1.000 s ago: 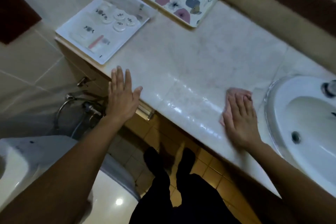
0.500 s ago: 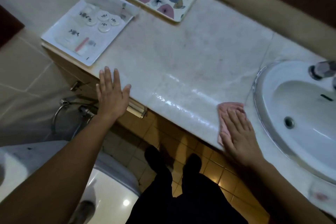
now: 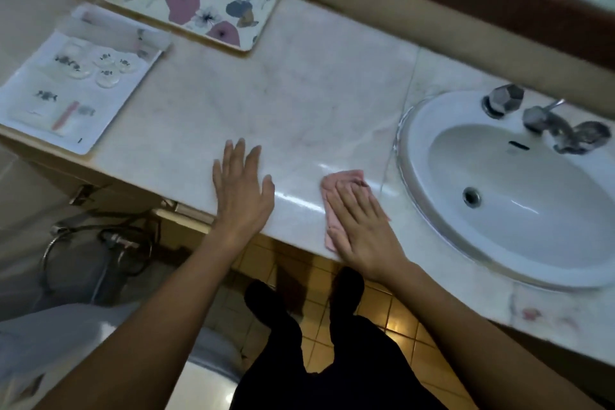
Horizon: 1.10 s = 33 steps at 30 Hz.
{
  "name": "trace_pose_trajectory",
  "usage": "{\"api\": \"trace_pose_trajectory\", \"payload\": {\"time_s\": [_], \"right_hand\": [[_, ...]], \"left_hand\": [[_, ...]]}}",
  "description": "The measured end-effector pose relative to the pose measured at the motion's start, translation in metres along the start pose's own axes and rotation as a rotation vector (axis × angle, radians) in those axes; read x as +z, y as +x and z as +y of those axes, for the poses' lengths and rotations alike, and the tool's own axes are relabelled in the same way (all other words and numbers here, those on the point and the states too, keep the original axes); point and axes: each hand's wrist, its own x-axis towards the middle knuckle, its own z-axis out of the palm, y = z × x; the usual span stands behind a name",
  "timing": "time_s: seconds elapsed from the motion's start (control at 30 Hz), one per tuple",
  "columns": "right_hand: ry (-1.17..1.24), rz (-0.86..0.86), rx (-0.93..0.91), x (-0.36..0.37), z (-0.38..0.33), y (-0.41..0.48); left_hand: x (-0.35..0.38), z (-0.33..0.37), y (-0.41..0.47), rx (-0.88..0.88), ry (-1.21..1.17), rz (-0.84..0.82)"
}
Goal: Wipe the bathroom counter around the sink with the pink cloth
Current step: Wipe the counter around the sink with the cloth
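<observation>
- Head view: the pink cloth (image 3: 336,188) is pressed flat under the right hand (image 3: 361,226) at the front edge of the marble table (image 3: 299,93), just left of the sink (image 3: 519,196); nothing is grasped, the palm is spread open on the fabric.
- The left hand (image 3: 241,191) is laid open and empty on the table beside it, apparently as a brace.
- The cloth's near corner is seen at the very lip; a stroke drawn further back could let it be dragged off onto the tiled floor (image 3: 382,303).
- A wet sheen is visible on the stone, so a braced palm could slip.
- Wide sweeps leftward could knock the floral tray (image 3: 193,3) or the white tray (image 3: 76,83) of toiletries.
</observation>
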Motion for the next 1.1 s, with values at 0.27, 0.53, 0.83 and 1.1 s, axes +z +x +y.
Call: {"api": "trace_pose_trajectory", "payload": {"time_s": [0.27, 0.53, 0.83, 1.1], "right_hand": [[0.013, 0.014, 0.286, -0.085, 0.111, 0.158], [-0.100, 0.059, 0.461, -0.165, 0.235, 0.222], [-0.167, -0.118, 0.352, -0.219, 0.340, 0.184], [0.029, -0.194, 0.632, -0.247, 0.448, 0.093]], "left_hand": [[0.052, 0.086, 0.048, 0.109, 0.096, -0.088], [0.112, 0.161, 0.087, 0.140, 0.140, -0.110], [0.149, 0.206, 0.144, 0.013, 0.225, -0.200], [0.152, 0.212, 0.141, 0.003, 0.372, -0.177]]}}
